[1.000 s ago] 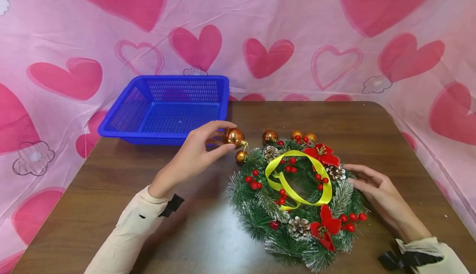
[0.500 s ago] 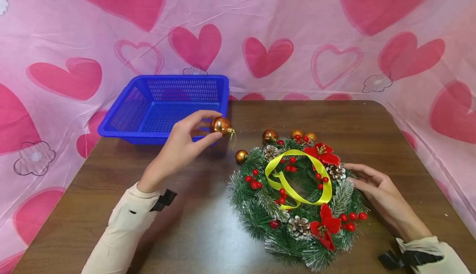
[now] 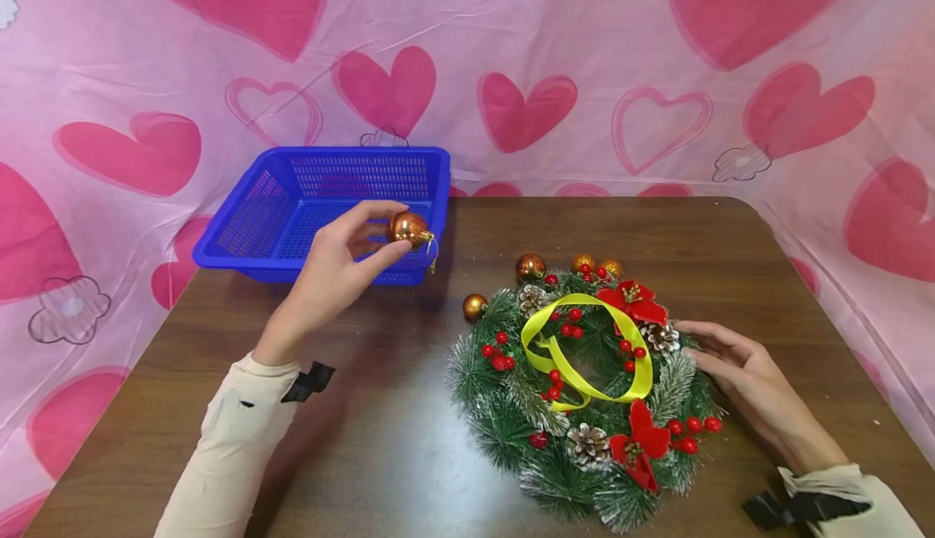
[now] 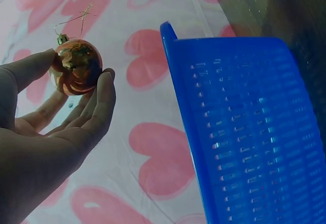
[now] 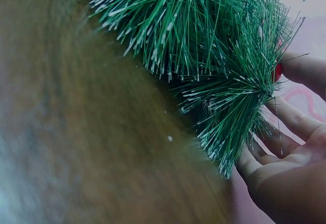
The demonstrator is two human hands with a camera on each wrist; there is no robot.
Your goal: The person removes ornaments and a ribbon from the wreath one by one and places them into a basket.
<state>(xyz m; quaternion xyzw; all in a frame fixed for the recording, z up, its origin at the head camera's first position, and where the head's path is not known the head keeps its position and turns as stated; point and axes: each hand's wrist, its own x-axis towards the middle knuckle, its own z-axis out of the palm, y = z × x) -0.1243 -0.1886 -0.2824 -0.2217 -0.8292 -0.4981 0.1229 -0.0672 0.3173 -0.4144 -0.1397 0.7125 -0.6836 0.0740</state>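
Observation:
My left hand (image 3: 332, 266) pinches a shiny copper Christmas ball (image 3: 407, 230) between thumb and fingertips, in front of the right end of the blue basket (image 3: 321, 266). In the left wrist view the ball (image 4: 76, 67) shows a gold cap and a thin thread loop. My right hand (image 3: 760, 396) holds the right edge of a green wreath (image 3: 504, 424), its thumb and fingers at the frosted needles. Red berries, red flowers and pinecones decorate the wreath, and a yellow ribbon (image 3: 536, 319) lies over it. The right wrist view shows the fingers (image 5: 298, 119) partly behind needles.
A small gold ball (image 3: 475, 307) lies at the wreath's left edge. Behind the wreath sit another copper ball (image 3: 530, 267) and two glittery gold balls (image 3: 610, 268). A pink heart-print cloth (image 3: 584, 27) hangs behind the brown table (image 3: 365, 473).
My left hand has carried the copper ball up and left, away from the small gold ball and over to the basket. The right hand and wreath have stayed put.

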